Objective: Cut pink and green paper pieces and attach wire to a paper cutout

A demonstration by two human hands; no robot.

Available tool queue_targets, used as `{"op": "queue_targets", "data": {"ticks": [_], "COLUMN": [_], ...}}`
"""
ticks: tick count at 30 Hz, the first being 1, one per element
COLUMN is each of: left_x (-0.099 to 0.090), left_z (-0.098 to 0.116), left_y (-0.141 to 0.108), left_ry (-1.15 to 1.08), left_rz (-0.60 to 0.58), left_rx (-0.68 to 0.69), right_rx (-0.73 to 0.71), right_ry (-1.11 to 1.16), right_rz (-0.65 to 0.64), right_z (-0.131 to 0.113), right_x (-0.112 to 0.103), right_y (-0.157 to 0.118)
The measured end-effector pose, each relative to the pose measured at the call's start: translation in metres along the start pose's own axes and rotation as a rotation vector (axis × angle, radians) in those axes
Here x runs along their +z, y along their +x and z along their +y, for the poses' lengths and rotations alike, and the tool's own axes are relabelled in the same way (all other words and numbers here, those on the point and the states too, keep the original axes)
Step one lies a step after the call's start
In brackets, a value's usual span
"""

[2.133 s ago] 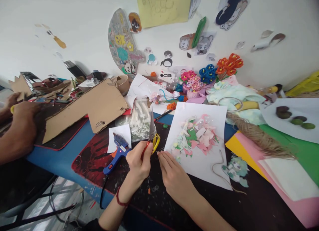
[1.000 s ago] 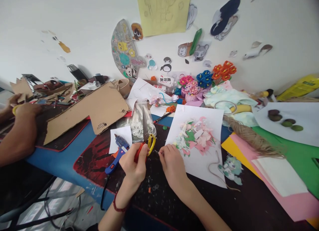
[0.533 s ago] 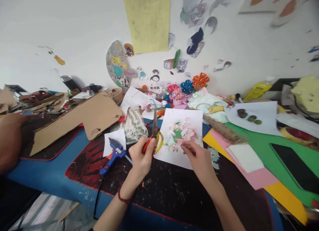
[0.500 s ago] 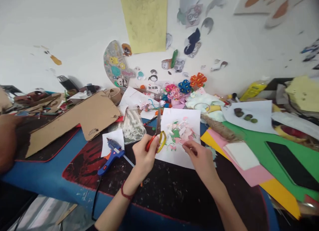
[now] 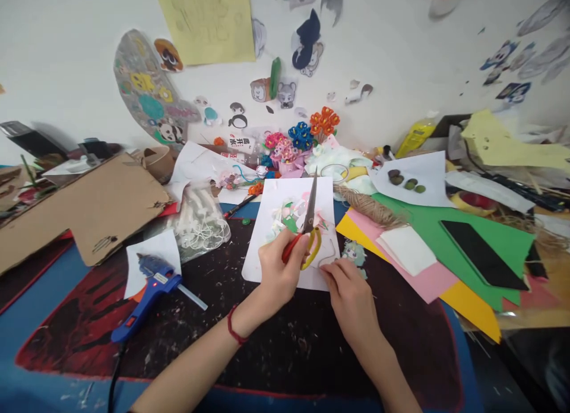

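My left hand (image 5: 281, 267) is closed round the red and yellow handles of a pair of scissors (image 5: 312, 206), with the blades pointing up and away from me. Behind the blades, pink, white and green paper scraps (image 5: 291, 214) lie on a white sheet of paper (image 5: 258, 259). My right hand (image 5: 350, 291) rests low over the sheet's near right edge, thumb and fingers pinched together. A thin curved strand (image 5: 332, 248) shows by those fingertips; whether they grip it I cannot make out. A pale green cut-out (image 5: 355, 253) lies just right of the sheet.
On the left, a blue glue gun (image 5: 151, 294) lies by white paper, its cable running toward me. Beyond it are cardboard (image 5: 120, 205) and a bag of white cords (image 5: 200, 223). Coloured sheets (image 5: 485, 223), twine (image 5: 374, 208) and a phone (image 5: 483, 253) lie right. Pipe-cleaner-like flowers (image 5: 303, 137) stand behind.
The view has swung right and down. My left hand has brought the scissors rightward over the sheet, in front of the scraps. My right hand has drawn back toward the sheet's near edge, still pinched.
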State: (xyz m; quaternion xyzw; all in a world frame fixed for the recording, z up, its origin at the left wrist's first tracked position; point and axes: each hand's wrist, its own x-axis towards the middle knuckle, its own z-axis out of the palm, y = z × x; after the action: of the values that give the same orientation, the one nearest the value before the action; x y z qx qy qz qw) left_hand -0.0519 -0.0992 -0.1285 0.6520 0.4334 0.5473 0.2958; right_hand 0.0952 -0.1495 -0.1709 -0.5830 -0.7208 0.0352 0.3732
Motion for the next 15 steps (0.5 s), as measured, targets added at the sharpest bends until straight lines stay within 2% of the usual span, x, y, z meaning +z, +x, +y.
{"op": "queue_targets", "data": {"ticks": [9,15], "left_x": [0.011,0.011], "left_z": [0.001,0.001], "left_y": [-0.005,-0.003], "left_ry": [0.232,0.229], "left_rz": [0.088,0.104], "left_rx": [0.176,0.133], "right_rx": [-0.023,-0.048], "right_ry": [-0.042,-0.132], "right_rz": [-0.039,-0.105], "right_z": [0.002,0.005], "right_x": [0.004,0.004], "right_y": [-0.004,0.000]}}
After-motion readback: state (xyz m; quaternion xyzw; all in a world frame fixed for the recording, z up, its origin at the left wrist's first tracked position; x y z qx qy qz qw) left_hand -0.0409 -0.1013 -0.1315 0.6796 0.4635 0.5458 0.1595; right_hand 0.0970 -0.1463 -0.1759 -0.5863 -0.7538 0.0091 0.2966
